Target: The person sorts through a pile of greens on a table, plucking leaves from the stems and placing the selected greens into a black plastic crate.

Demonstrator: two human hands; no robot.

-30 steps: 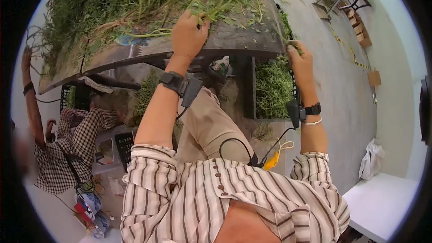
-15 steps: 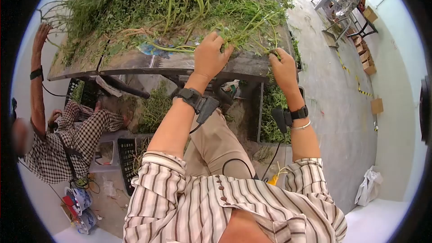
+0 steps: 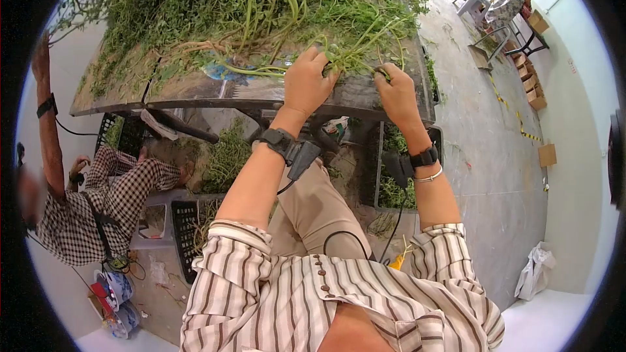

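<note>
You sit in a produce workroom with a bare grey floor (image 3: 482, 208), a table (image 3: 261, 94) heaped with leafy green stalks (image 3: 215, 13) and black crates (image 3: 409, 199) of greens beneath. Co-workers stand and sit nearby; cardboard boxes (image 3: 535, 94) line the pale wall (image 3: 574, 117) beside yellow-and-black floor tape (image 3: 502, 100).

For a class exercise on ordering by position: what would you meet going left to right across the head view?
Co-worker's checked trousers → left hand → right hand → white plastic bag
</note>
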